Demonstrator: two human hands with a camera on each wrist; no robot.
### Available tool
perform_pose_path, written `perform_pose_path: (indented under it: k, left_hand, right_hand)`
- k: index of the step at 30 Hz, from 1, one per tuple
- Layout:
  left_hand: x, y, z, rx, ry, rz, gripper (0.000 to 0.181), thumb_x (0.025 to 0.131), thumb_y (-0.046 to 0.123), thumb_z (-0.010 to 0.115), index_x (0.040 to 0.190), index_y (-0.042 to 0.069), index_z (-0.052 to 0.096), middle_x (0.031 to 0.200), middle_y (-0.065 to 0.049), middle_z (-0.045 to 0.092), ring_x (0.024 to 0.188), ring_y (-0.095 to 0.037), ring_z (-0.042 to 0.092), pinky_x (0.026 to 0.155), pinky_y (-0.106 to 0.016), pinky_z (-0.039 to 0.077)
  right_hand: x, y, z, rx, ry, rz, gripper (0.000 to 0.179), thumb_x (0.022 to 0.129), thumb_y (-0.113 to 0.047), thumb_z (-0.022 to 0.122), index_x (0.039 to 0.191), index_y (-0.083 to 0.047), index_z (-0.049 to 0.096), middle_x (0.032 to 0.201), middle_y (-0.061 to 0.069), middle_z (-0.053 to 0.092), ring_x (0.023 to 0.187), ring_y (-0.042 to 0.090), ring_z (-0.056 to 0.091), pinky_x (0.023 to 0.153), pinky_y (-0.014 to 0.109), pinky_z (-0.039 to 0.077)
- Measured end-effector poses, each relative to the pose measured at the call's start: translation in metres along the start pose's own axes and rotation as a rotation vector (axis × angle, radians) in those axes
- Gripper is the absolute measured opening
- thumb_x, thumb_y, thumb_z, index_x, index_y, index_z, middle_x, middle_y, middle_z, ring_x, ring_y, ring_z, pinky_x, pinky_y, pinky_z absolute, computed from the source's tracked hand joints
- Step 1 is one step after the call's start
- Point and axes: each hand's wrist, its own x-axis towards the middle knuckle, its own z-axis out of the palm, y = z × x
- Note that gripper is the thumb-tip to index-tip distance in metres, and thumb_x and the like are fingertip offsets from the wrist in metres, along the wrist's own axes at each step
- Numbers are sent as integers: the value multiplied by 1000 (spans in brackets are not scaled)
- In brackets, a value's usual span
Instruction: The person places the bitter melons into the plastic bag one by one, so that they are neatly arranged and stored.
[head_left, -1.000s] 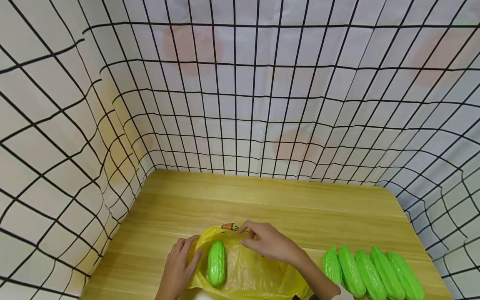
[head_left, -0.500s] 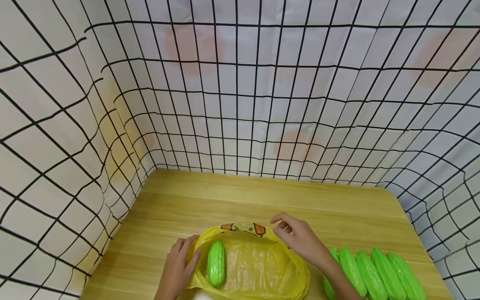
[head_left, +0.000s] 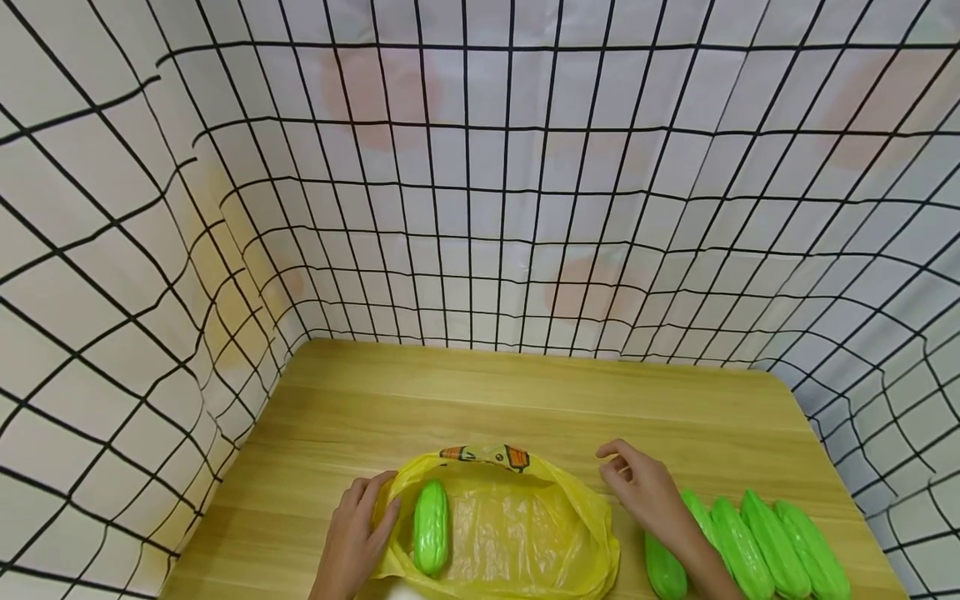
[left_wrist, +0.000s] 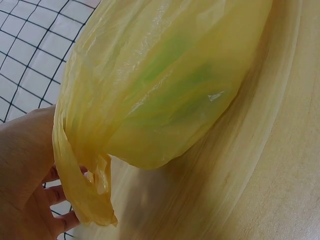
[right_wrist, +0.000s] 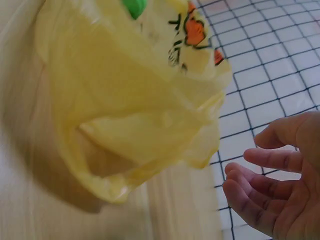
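Note:
A yellow plastic bag (head_left: 525,542) lies on the table with its mouth spread wide. Inside, along its left side, sits a glossy green ridged gourd-like vegetable (head_left: 431,527), which shows as a green blur through the film in the left wrist view. My left hand (head_left: 356,529) holds the bag's left rim, thumb on the inner side and fingers outside, near the hanging handle (left_wrist: 87,200). Off the bag's right side, my right hand (head_left: 637,483) hovers with loosely bent fingers and nothing in them. Carrot-like cartoon prints (right_wrist: 195,30) mark the bag's far rim.
Several similar green vegetables (head_left: 776,542) lie in a row at the table's right front, partly hidden by my right forearm. The wooden table (head_left: 525,392) is bounded by walls of black wire grid (head_left: 480,208) with white sheeting behind. A white patch shows below the bag.
My right hand has left the bag's far rim and moved right, beyond the bag's right side. The far rim's print is now uncovered. The left hand stays on the left rim.

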Motion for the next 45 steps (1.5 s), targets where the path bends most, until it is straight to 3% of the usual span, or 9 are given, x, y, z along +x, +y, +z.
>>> perform_pose_path:
  k: [16,28,45]
  left_hand:
    - [1,0,-1,7,-15,-15,33,95,21,70,127,15,65,97,3,57,81,-12,48,68,-35,40]
    - [1,1,-1,2,-30,-25,33,95,21,70,127,14,65,98,2,57,83,-13,49,69,-35,41]
    - [-1,0,0,6,-4,-12,33,94,20,71,126,14,66,96,3,57,83,-13,49,69,-35,40]
  right_hand:
    - [-6,59,0,-198,54,37,24,90,-4,59,113,-2,66,86,1,63,72,14,56,59,31,44]
    - [-11,69,-17,-234,113,54,26,92,-4,52,113,1,65,87,6,62,74,19,56,61,34,44]
    - [-16,72,-23,-327,-7,117,33,88,-8,59,118,5,61,81,5,63,65,17,54,56,35,44]
